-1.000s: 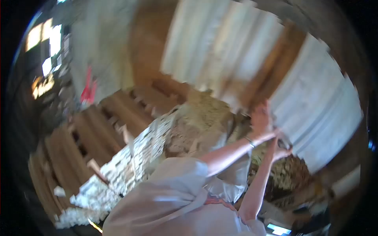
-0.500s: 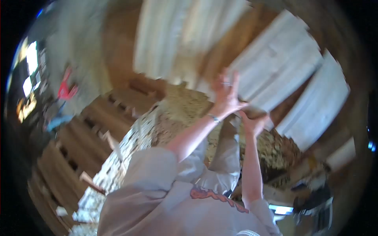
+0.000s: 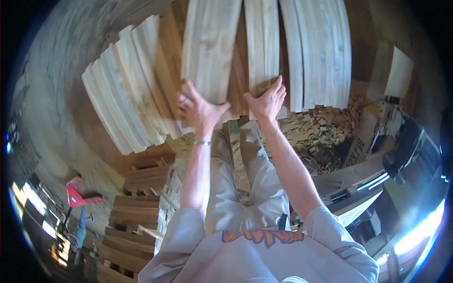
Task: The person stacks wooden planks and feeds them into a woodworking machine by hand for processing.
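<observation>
Pale wooden boards (image 3: 210,47) lie side by side on a brown wooden surface in front of me. My left hand (image 3: 203,108), with a ring and a wristband, spans the near end of one group, its thumb at the right edge and its slightly blurred fingers at the left. My right hand (image 3: 268,100) straddles the near end of a narrower group of boards (image 3: 263,42), thumb on its left side and fingers on its right. More boards (image 3: 321,52) lie to the right. A fanned row of boards (image 3: 127,85) spreads on the left.
Small wood offcuts (image 3: 321,127) are heaped on the floor beyond my legs. Stacked brown timber (image 3: 132,212) stands at lower left, near a red object (image 3: 78,195). A person (image 3: 81,231) is farther back. Machinery (image 3: 406,151) stands at right.
My view has turned and sharpened, with the boards now squarely ahead. My hands, close together before, have moved apart, each now at its own group of boards.
</observation>
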`<state>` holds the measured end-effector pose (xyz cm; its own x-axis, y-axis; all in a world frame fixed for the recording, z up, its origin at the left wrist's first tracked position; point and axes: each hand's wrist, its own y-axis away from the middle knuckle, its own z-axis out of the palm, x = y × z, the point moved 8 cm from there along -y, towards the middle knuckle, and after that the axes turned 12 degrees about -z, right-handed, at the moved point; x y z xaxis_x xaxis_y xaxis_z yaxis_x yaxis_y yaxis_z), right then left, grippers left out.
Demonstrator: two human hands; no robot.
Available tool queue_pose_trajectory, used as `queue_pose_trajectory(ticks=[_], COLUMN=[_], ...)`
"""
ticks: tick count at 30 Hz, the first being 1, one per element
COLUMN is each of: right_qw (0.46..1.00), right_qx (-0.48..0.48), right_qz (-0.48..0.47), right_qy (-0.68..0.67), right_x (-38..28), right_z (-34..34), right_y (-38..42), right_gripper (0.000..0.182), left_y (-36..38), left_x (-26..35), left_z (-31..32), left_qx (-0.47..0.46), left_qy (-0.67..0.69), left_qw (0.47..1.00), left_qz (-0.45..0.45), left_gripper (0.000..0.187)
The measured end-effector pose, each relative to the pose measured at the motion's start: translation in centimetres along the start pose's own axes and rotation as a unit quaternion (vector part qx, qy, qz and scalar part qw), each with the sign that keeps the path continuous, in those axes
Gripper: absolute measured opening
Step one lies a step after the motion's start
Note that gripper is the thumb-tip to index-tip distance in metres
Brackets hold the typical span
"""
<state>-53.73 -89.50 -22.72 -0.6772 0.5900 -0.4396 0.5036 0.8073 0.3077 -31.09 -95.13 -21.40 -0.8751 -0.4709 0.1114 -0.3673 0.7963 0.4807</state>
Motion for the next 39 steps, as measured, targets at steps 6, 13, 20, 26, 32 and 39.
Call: queue_pose_trajectory(ticks=[6, 13, 20, 26, 32, 39], right_qw=[0.987, 0.978, 0.993, 0.988, 0.991, 0.994], right_qx=[0.129, 0.194, 0.101, 0.121, 0.109, 0.045], right_qz=[0.038, 0.05, 0.023, -0.091, -0.082, -0.085], right_qy=[0.083, -0.064, -0.064, -0.029, 0.005, 0.054], right_x=[9.3, 10.9, 10.1, 3.3, 3.5, 4.5], right_z=[-5.4, -4.3, -4.6, -3.9, -2.2, -1.8], right_y=[4.7, 4.4, 4.6, -2.9, -6.4, 0.0], right_gripper=[0.109, 0.095, 0.066, 0.088, 0.085, 0.113], left_y=[-0.6, -0.7, -0.7, -0.6, -0.5, -0.6], left_x=[-4.2, -4.5, -4.6, -4.6, -5.1, -4.9], left_z=[0.1, 1.2, 1.5, 1.2, 1.2, 0.9], left_qx=[0.05, 0.071, 0.065, 0.064, 0.048, 0.073], left_qy=[-0.048, -0.061, -0.055, -0.059, -0.072, -0.036], left_qw=[0.995, 0.991, 0.992, 0.992, 0.995, 0.993], left_qz=[0.071, 0.091, 0.088, 0.091, 0.055, 0.085], left_gripper=[0.134, 0.135, 0.139, 0.139, 0.137, 0.135])
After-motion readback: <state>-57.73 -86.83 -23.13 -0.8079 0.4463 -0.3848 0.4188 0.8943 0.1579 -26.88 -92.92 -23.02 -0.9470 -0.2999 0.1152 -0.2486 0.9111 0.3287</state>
